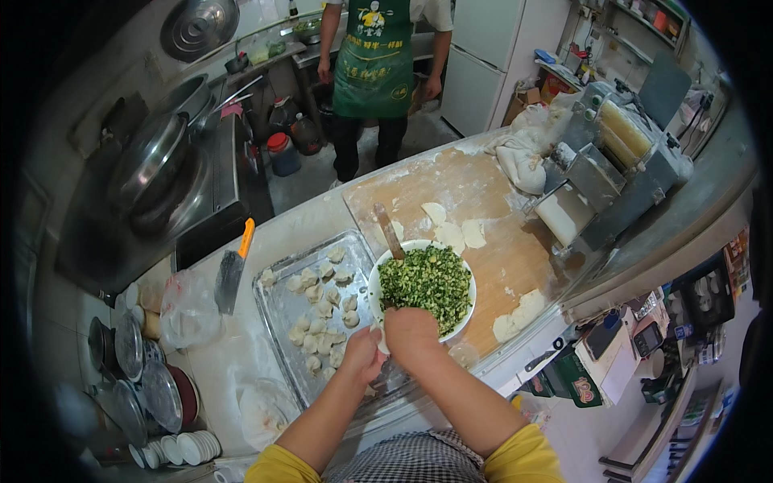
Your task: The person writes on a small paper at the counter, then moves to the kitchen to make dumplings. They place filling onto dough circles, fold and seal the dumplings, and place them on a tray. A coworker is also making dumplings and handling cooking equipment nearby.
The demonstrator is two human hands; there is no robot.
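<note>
My left hand [362, 355] pinches a pale dough wrapper [382, 339] at the near edge of a white bowl [473, 296]. Against it, my right hand [413, 335] is curled over the bowl's near rim; its fingertips are hidden, so I cannot tell what they hold. Chopped green and yellow filling [426, 281] heaps the bowl, and a wooden stick [388, 230] leans out of its far left side. Under and left of my hands lies a metal tray [278, 311] bearing several folded dumplings [314, 294].
Flat wrappers [450, 235] and a dough strip [519, 317] lie on the floured wooden board [513, 259]. A dough-rolling machine [604, 163] stands far right. Left of the tray is a cleaver [230, 275]. Across the counter stands a person in a green apron [374, 66].
</note>
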